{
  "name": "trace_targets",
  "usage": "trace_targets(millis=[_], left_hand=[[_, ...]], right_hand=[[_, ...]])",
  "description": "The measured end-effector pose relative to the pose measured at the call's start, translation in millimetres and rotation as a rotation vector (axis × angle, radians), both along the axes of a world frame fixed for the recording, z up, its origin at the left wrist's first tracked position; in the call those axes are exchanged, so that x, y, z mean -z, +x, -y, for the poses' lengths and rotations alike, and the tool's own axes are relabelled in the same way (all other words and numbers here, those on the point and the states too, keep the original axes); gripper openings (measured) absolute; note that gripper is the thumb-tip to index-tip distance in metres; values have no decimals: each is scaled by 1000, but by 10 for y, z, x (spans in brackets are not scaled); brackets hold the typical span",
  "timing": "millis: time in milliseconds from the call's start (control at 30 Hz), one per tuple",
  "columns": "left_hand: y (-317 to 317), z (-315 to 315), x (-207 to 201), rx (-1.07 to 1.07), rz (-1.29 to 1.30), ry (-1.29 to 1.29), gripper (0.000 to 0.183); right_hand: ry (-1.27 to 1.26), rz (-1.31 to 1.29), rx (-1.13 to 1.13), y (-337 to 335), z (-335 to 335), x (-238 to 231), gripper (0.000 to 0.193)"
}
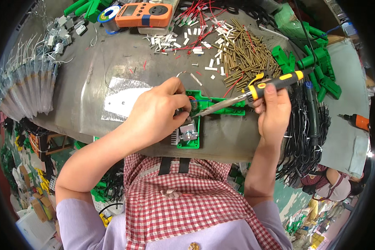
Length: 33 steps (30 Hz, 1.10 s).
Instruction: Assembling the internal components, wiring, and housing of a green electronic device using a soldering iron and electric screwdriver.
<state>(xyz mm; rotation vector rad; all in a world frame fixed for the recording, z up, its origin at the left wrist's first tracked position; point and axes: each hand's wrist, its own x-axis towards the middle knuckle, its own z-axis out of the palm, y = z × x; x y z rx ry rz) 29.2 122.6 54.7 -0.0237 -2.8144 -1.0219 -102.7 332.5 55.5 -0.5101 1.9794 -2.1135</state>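
Note:
A green plastic housing half point(195, 143), pistol-like in outline, lies at the table's near edge. In its near end sit a silvery metal component point(189, 132) and, at its left side, a finned grey part point(175, 136). My left hand point(164, 106) is closed in a pinch over the housing's left edge; its fingers hide what they hold. My right hand point(273, 104) grips a tool with a yellow-and-black handle point(279, 81) and a tapering metal nose. The tool's tip is at the housing, close to my left fingertips. Its exact kind is unclear. Thin blue wire point(202, 100) shows inside the housing.
Behind lie brass-coloured rods point(248, 48), white sleeves and red wires point(200, 16). An orange multimeter point(143, 16) and a solder spool point(108, 18) stand far left of them. Black cables point(304, 141) and green housings point(325, 68) crowd the right; bagged parts point(31, 83) the left.

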Motion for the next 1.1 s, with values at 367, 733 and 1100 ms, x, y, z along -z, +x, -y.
trace_targets(millis=[367, 733, 1100], left_hand=[[85, -25, 26, 3, -28, -16, 12], [68, -34, 24, -12, -59, -11, 11], [16, -26, 9, -18, -21, -31, 15]], right_hand=[[-96, -498, 151, -1139, 711, -320, 26], [227, 145, -275, -1815, 1546, -33, 40], [633, -235, -967, -534, 627, -28, 26]])
